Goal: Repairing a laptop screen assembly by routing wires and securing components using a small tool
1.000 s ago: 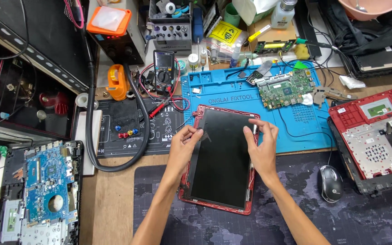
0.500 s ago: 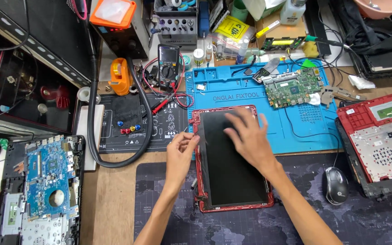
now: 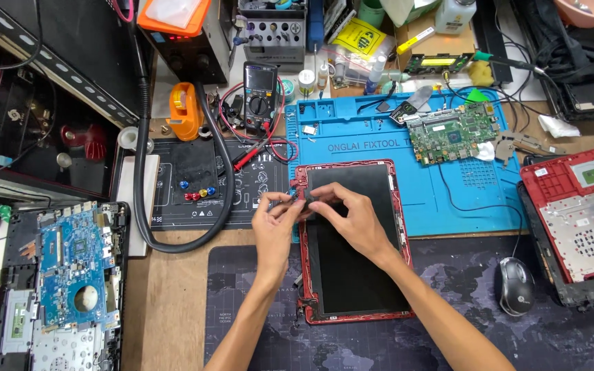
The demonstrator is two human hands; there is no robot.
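— On the middle of the bench (image 3: 173,288), what is seen?
— A red-framed laptop screen (image 3: 352,240) is laid flat, partly on the blue repair mat (image 3: 462,199) and partly on the dark desk mat (image 3: 256,330). Its upper left edge is met by both hands; a small dark part (image 3: 309,197) is pinched in the grip of the left hand (image 3: 278,223) and the right hand (image 3: 352,216).

— And around it?
— A green circuit board (image 3: 454,132) is placed on the blue mat. A multimeter (image 3: 261,96) is stood toward the far edge, a mouse (image 3: 515,286) is set to the right, and an opened laptop base (image 3: 60,288) is kept at the near left corner.
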